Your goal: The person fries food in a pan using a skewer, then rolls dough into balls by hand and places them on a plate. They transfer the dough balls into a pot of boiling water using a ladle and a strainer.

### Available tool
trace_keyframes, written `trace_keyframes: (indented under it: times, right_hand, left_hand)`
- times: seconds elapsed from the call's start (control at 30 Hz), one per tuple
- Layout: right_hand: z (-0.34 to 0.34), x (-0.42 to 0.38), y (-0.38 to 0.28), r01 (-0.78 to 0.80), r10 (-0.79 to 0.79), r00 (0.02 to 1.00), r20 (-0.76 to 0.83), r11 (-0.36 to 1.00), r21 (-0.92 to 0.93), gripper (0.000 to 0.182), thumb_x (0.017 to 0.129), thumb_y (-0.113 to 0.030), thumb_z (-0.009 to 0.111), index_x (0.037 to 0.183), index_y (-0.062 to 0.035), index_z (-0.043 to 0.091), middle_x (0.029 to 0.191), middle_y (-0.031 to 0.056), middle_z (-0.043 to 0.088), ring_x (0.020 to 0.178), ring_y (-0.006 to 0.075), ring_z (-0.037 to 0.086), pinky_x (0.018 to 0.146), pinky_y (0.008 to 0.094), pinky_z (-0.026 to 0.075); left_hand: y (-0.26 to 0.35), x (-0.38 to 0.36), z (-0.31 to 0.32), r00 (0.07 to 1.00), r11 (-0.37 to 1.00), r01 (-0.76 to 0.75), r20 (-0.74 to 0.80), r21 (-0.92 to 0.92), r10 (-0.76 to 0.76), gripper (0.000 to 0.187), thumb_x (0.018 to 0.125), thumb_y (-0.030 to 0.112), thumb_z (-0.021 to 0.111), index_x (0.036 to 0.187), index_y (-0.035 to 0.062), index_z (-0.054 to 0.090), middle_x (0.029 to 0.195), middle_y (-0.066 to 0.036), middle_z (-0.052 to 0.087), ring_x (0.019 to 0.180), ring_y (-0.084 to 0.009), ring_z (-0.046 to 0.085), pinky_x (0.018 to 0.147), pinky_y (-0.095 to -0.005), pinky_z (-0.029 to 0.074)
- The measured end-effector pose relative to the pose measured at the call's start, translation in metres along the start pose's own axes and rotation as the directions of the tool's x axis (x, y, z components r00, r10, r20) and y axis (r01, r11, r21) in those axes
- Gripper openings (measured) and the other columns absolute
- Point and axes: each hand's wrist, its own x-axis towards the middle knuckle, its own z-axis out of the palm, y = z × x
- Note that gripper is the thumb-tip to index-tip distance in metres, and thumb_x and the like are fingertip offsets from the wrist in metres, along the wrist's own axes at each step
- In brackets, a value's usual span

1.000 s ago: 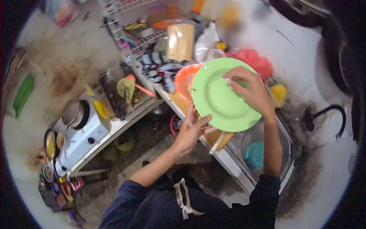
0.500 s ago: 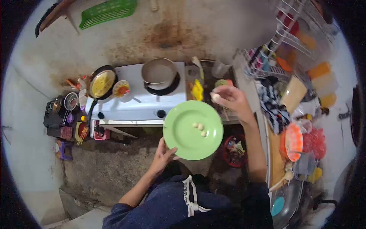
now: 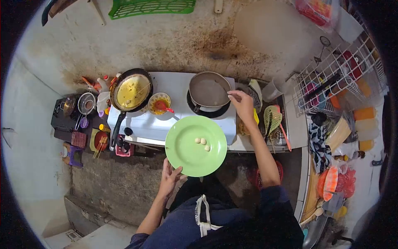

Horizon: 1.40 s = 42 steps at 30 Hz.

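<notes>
My left hand [image 3: 169, 179] grips the near-left rim of a green plate [image 3: 181, 155], thumb on top, and holds it out in front of the stove. Three small pale balls [image 3: 207, 148] rest on the plate right of its middle. At the right rim of a grey pot [image 3: 207, 89] is my right hand [image 3: 242, 103], its thumb and fingers pinched together. What lies between those fingertips, if anything, is too small to make out. The pot stands on the right burner of the white stove [image 3: 174, 130].
A black frying pan [image 3: 116, 106] with yellow contents sits on the left burner. Beside it is a patterned bowl [image 3: 151, 99] with a red spoon [image 3: 166, 109]. A green skimmer [image 3: 271, 118] lies right of the stove. A wire rack [image 3: 327, 89] stands at the right wall.
My right hand has moved from beside the stove to the pot's rim; the pale ball seen in its fingers before no longer shows. The plate has shifted left in view. The view itself has shifted.
</notes>
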Motion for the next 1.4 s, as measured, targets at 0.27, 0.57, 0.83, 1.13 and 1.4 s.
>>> trace_keyframes:
  times: [0.27,0.57,0.83,1.13,1.4]
  right_hand:
    - [-0.015,-0.089,-0.084,0.343,-0.217,0.854,0.473,0.918,-0.199,0.027,0.075,-0.015,0.059,0.101,-0.0071,0.059,0.099,0.0083,0.061,0.090,0.0213,0.058,0.077,0.0325,0.046]
    - [0.010,-0.106,-0.072,0.456,-0.232,0.835,0.499,0.800,-0.391,0.021,0.071,-0.016,0.060,0.090,-0.0070,0.063,0.079,0.0038,0.058,0.079,0.0224,0.056,0.068,0.0351,0.044]
    - [0.012,-0.049,-0.074,0.326,-0.245,0.915,0.321,0.917,-0.230,0.017,0.075,-0.018,0.060,0.088,-0.0097,0.064,0.081,0.0091,0.061,0.075,0.0265,0.058,0.067,0.0355,0.045]
    - [0.063,0.050,-0.014,0.233,-0.083,0.942,0.325,0.859,-0.456,0.023,0.075,-0.020,0.057,0.096,-0.0145,0.064,0.082,0.0152,0.063,0.078,0.0317,0.060,0.070,0.0399,0.048]
    - [0.022,-0.021,-0.076,0.240,-0.056,0.793,0.607,0.944,-0.226,0.025,0.074,-0.019,0.060,0.097,-0.0079,0.062,0.086,0.0135,0.063,0.078,0.0267,0.061,0.072,0.0341,0.048]
  left_hand:
    - [0.003,0.006,0.027,0.999,0.999,-0.030,0.036,-0.027,0.031,0.050,0.083,0.007,0.051,0.126,0.0116,0.025,0.122,-0.008,0.041,0.105,-0.0211,0.049,0.077,-0.0362,0.051]
    - [-0.017,0.011,0.030,0.996,0.999,-0.039,0.073,-0.032,0.041,0.052,0.083,0.006,0.052,0.127,0.0118,0.025,0.122,-0.007,0.042,0.105,-0.0196,0.050,0.075,-0.0344,0.052]
    - [-0.026,0.010,0.024,0.998,0.998,-0.058,0.020,-0.001,0.058,0.054,0.083,0.009,0.054,0.128,0.0113,0.024,0.124,-0.009,0.040,0.105,-0.0207,0.050,0.076,-0.0350,0.052]
    - [-0.032,0.000,0.017,0.998,0.994,-0.037,-0.051,-0.104,0.032,0.054,0.083,0.009,0.054,0.128,0.0106,0.024,0.127,-0.010,0.036,0.108,-0.0228,0.047,0.078,-0.0379,0.051]
    - [-0.028,0.007,0.015,0.998,0.991,-0.040,-0.060,-0.130,0.032,0.054,0.083,0.007,0.052,0.128,0.0118,0.022,0.127,-0.007,0.037,0.109,-0.0221,0.047,0.078,-0.0368,0.050]
